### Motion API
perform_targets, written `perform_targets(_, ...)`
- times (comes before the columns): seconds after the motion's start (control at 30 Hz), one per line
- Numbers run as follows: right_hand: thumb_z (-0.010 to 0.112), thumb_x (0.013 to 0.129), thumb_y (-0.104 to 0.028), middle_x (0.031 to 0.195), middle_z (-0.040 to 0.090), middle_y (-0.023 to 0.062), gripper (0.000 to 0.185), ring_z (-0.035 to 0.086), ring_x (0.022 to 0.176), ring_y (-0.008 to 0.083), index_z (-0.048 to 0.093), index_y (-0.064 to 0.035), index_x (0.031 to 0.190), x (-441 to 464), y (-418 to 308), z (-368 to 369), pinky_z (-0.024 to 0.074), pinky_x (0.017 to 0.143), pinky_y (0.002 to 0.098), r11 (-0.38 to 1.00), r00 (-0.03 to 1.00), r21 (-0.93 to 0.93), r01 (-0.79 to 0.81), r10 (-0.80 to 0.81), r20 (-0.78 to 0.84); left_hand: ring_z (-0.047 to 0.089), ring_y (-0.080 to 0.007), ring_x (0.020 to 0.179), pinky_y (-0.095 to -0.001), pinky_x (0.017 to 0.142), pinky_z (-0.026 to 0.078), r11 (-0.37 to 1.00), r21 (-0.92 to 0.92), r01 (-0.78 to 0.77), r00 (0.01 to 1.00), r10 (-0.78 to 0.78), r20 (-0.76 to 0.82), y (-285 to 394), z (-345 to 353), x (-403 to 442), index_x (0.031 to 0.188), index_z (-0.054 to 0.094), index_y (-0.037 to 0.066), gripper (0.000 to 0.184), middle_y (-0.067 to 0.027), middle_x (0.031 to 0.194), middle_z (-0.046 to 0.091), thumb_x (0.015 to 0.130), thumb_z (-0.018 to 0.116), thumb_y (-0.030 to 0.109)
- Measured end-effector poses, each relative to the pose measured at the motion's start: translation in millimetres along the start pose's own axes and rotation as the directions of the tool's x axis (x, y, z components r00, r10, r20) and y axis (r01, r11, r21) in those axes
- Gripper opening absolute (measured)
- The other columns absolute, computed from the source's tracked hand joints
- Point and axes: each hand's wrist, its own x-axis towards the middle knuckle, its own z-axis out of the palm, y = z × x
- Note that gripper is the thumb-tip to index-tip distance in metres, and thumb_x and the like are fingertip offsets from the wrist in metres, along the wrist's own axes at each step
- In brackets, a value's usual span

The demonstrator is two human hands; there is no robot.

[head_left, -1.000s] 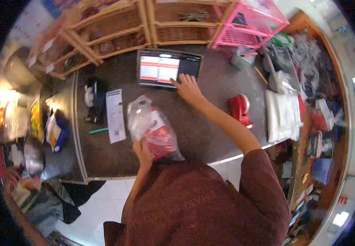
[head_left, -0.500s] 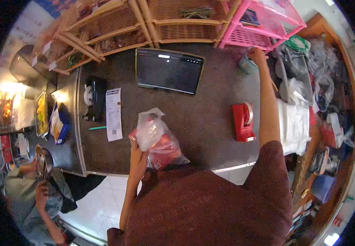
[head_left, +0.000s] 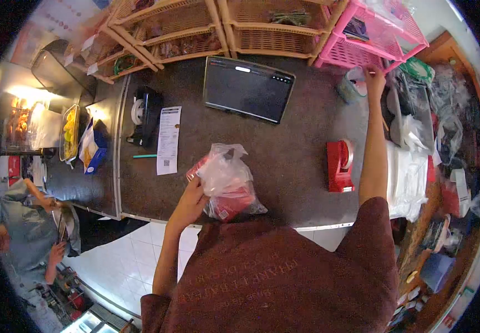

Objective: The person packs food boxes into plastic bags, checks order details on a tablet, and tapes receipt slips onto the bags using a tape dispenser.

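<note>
My left hand [head_left: 193,198] is closed on the side of a clear plastic bag [head_left: 226,177] with red packages inside, near the counter's front edge. The bag's bunched top stands up whitish and loose. At the back right, my right hand [head_left: 377,80] is just beside the rim of a pale greenish cup [head_left: 352,87]. Its fingers are pinched together; what they hold, if anything, is too small to make out. A red tape dispenser [head_left: 339,166] stands on the counter, left of my right forearm.
A tablet [head_left: 249,89], a printed receipt [head_left: 168,141], a teal pen [head_left: 144,156] and a black device [head_left: 146,114] are on the dark counter [head_left: 284,161]. Tan basket shelves [head_left: 276,43] and a pink rack [head_left: 353,53] line the back. White bags [head_left: 409,180] lie right. A co-worker [head_left: 26,222] stands left with a metal bowl.
My right hand has moved from over the cup's opening to its right rim. My left hand still grips the bag, its fingers now higher on it. The whole view has shifted slightly.
</note>
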Motion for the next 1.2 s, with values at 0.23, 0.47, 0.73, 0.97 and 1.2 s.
perform_targets(0.23,0.061,0.075,-0.014,0.064,0.059,0.0079,0.012,0.057,0.058,0.0153,0.057,-0.0027,0.078,-31,-70,-27,0.0435,0.053,0.028,0.976,0.996,0.199,-0.09,0.094,-0.009,0.051,-0.0337,0.081,-0.0356,0.07,0.041,0.995,-0.099,0.021,1.0,-0.022,-0.012,-6,-6,-2,0.08,0.052,-0.004,0.014,-0.017,0.081,0.05,0.067,0.05,0.0)
perform_targets(0.47,0.065,0.075,-0.017,0.069,0.06,0.0054,0.016,0.057,0.062,0.0117,0.06,-0.0024,0.082,-211,-144,3,0.0471,0.05,0.0249,0.796,0.441,0.132,-0.591,0.181,0.879,0.052,-0.0324,0.07,-0.0357,0.062,0.041,0.996,-0.086,-0.032,0.997,0.026,-0.071,-20,-1,-1,0.075,0.051,-0.004,0.015,-0.0157,0.072,0.049,0.061,0.049,-0.002)
perform_targets(0.73,0.067,0.068,-0.011,0.072,0.059,0.017,0.021,0.06,0.068,0.0263,0.058,0.0037,0.08,-292,-178,-50,0.0462,0.061,0.033,0.96,0.758,-0.082,-0.269,0.263,0.597,0.051,-0.0314,0.066,-0.0343,0.059,0.04,0.989,-0.097,-0.112,0.993,0.109,-0.033,-27,-4,8,0.073,0.051,-0.004,0.015,-0.0155,0.069,0.047,0.058,0.049,-0.004)
perform_targets(0.97,0.059,0.069,-0.007,0.08,0.056,0.0213,0.012,0.056,0.078,0.0363,0.057,0.0033,0.076,-339,-193,-37,0.0442,0.064,0.0392,0.964,0.862,-0.183,-0.192,0.255,0.438,0.053,-0.0315,0.077,-0.0336,0.067,0.042,0.984,-0.1,-0.148,0.989,0.15,0.015,-31,-7,11,0.078,0.056,-0.002,0.02,-0.0151,0.078,0.053,0.059,0.052,-0.003)
perform_targets(1.2,0.059,0.076,-0.015,0.076,0.059,0.0137,0.017,0.057,0.068,0.0209,0.055,-0.0007,0.085,-293,-259,-26,0.0447,0.062,0.0314,0.855,0.735,0.314,-0.414,0.111,0.669,0.05,-0.0312,0.087,-0.0374,0.075,0.041,0.915,0.173,-0.365,0.931,0.361,0.056,-13,-15,13,0.076,0.059,0.0,0.02,-0.0112,0.087,0.057,0.059,0.051,-0.005)
